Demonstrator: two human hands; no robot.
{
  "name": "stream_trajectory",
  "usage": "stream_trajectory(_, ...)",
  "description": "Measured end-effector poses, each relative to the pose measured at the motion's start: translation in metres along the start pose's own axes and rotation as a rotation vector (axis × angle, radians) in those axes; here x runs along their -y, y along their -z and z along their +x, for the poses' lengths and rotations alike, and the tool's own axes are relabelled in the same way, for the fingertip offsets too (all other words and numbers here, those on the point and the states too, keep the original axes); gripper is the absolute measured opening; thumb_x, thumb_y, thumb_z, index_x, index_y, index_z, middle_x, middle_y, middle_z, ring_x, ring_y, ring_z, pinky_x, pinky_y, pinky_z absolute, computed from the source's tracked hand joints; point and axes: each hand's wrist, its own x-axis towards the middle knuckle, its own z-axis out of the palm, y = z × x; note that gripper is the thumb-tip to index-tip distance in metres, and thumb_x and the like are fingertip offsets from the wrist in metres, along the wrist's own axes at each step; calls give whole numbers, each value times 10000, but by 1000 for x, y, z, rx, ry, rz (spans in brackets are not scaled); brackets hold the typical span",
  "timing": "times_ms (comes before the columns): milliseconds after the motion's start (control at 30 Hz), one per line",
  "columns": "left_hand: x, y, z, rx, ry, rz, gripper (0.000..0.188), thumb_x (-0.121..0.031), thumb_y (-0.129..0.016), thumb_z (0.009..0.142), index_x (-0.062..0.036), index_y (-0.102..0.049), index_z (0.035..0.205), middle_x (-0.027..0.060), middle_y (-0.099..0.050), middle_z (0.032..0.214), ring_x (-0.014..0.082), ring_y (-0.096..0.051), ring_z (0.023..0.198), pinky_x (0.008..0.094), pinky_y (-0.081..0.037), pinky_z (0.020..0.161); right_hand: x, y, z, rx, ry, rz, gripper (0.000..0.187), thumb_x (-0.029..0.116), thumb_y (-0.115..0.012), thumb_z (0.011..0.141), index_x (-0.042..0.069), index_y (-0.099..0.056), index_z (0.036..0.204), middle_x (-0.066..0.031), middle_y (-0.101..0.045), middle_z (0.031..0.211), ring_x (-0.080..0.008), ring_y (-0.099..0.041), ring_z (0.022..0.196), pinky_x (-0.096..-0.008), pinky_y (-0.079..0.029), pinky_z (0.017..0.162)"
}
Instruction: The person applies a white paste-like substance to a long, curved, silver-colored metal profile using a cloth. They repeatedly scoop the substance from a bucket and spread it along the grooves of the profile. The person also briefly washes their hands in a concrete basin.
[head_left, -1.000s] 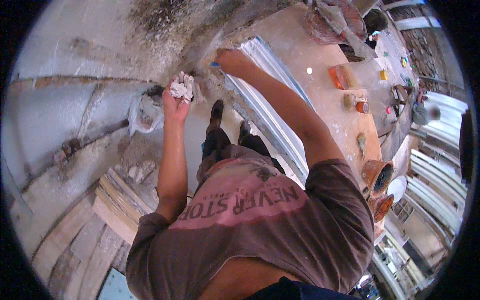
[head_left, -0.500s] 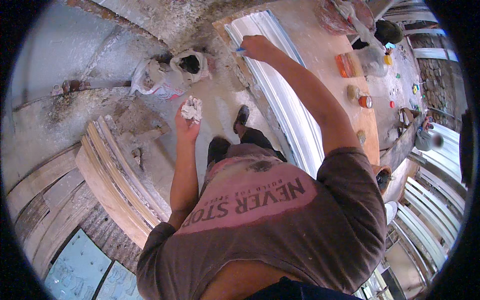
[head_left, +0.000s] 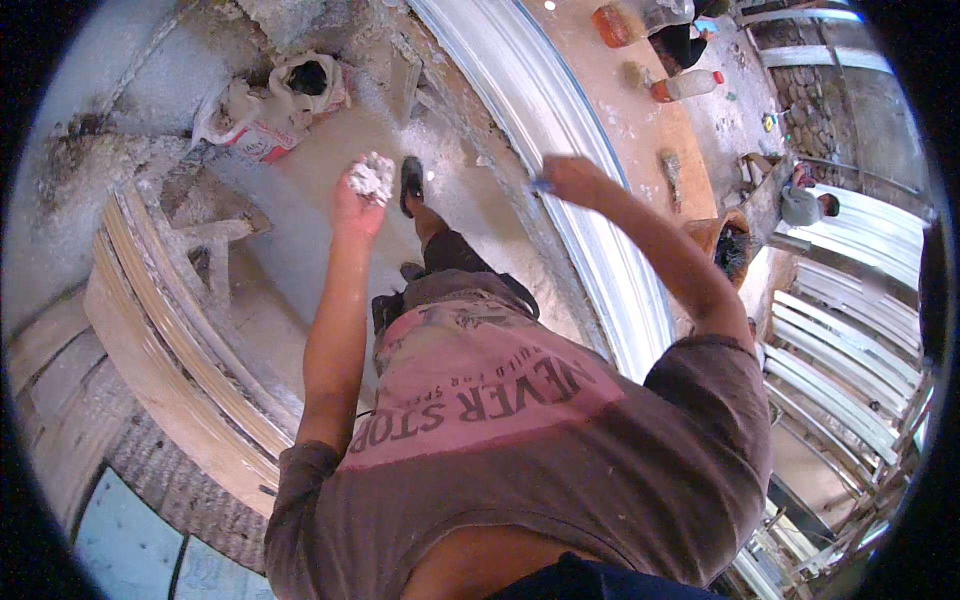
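Note:
My left hand point(head_left: 357, 212) is raised palm up over the floor, its fingers curled round a crumbly white clump of what looks like wet plaster point(head_left: 371, 178). To the right, my right hand point(head_left: 577, 182) is closed on a small blue tool point(head_left: 541, 186). Only a bit of that tool shows past the fingers, and its kind cannot be made out. This hand is over the long white ribbed moulding point(head_left: 500, 75), which lies along the edge of a bench. Whether the tool touches the moulding is unclear.
Open white sacks point(head_left: 237, 118) stand on the floor ahead. Long curved wooden strips point(head_left: 160, 330) lie on the left. The bench board point(head_left: 640, 110) carries a bottle with a red cap point(head_left: 687, 87). Farther right, another person point(head_left: 805, 205) is near white lengths point(head_left: 850, 235).
The view has shifted, with the sacks and bench now farther up and left. My right hand is at a nearer part of the moulding. My foot has stepped; the plaster stays in my left hand.

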Motion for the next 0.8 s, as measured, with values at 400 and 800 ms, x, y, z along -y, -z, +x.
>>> stream_trajectory(400,101,-17,-18,-75,262,153,298,-245,-480,898,-2,-585,1035,131,-629,976,295,-611,914,428,-493,886,71,68,-18,-47,-45,5,263,235,-636,777,60,-601,970,-156,-595,916,-338,-602,903,-427,-490,779)
stream_trajectory(800,-117,-62,46,-35,-393,-48,187,-173,-511,908,-31,-586,1004,102,-636,946,220,-619,908,352,-511,845,114,128,263,-359,407,-401,341,123,-536,784,55,-552,1118,-120,-533,1107,-263,-532,1034,-401,-451,858)
